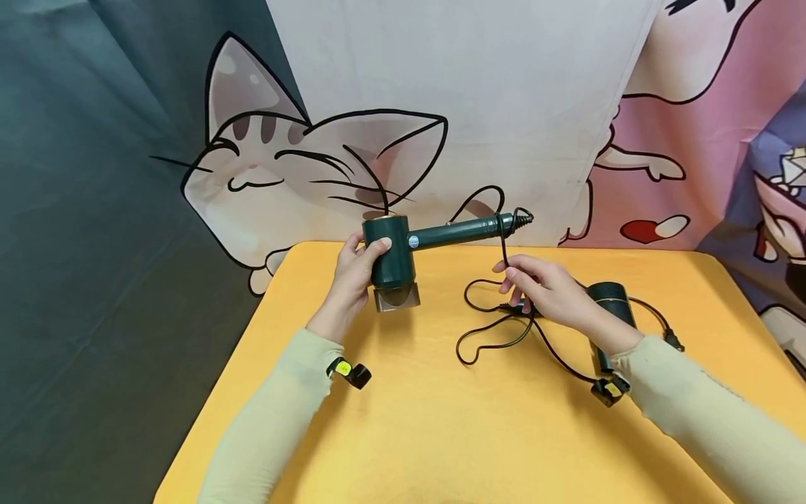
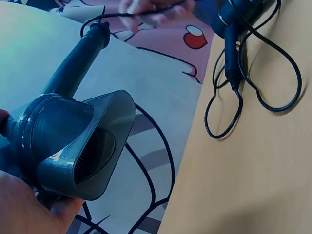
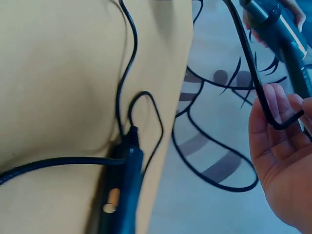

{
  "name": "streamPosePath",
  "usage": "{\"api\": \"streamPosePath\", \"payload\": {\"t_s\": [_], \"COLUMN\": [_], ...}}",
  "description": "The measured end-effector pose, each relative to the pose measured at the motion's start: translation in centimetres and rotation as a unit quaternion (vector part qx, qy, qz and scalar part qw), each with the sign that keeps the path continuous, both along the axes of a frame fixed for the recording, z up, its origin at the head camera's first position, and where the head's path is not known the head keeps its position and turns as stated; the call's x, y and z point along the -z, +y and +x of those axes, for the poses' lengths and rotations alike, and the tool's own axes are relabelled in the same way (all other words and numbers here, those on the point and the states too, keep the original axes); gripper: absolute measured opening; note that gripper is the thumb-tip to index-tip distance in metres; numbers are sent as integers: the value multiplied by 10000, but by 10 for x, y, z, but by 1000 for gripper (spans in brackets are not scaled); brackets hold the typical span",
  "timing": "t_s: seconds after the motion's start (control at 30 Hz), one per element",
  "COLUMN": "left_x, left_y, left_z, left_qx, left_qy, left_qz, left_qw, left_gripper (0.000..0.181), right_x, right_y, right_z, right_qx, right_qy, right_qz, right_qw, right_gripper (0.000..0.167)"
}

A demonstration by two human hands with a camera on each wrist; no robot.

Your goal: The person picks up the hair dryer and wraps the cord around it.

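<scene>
A dark green hair dryer (image 1: 393,260) is held up by its barrel in my left hand (image 1: 354,276), thumb on the front; its handle (image 1: 462,232) points right. A translucent nozzle (image 1: 397,298) faces down, and the left wrist view shows the nozzle (image 2: 105,146) from its opening. My right hand (image 1: 544,287) pinches the black cord (image 1: 504,245) below the handle's end. In the right wrist view, the cord (image 3: 253,73) bends at the fingertips of my right hand (image 3: 282,161).
A second dark green device (image 1: 611,301) lies on the yellow table (image 1: 428,427), beneath my right forearm. Loops of black cord (image 1: 469,360) and a small dark piece (image 1: 519,308) lie below my right hand. A plug (image 1: 674,340) is at the right; a printed cloth (image 1: 504,91) hangs behind.
</scene>
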State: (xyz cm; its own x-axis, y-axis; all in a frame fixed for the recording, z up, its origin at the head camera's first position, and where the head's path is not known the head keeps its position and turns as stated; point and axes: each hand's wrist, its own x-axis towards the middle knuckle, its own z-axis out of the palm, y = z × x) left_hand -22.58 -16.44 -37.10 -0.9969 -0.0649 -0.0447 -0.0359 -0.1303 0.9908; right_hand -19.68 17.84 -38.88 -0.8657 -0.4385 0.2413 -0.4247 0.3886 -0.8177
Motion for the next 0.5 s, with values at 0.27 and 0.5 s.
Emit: {"api": "streamPosePath", "payload": {"t_s": [0.27, 0.5], "left_x": [-1, -2], "left_y": [1, 6], "left_z": [2, 3], "left_qx": [328, 604], "left_qy": [-146, -201], "left_qz": [167, 324], "left_qw": [9992, 9974], "left_gripper": [45, 54], "right_x": [15, 17], "right_y": [4, 9], "right_z": [-9, -18], "right_qx": [-64, -216], "right_qy": [-604, -1019], "right_qz": [-119, -202], "right_qw": [9981, 9944], "right_gripper": [32, 36]}}
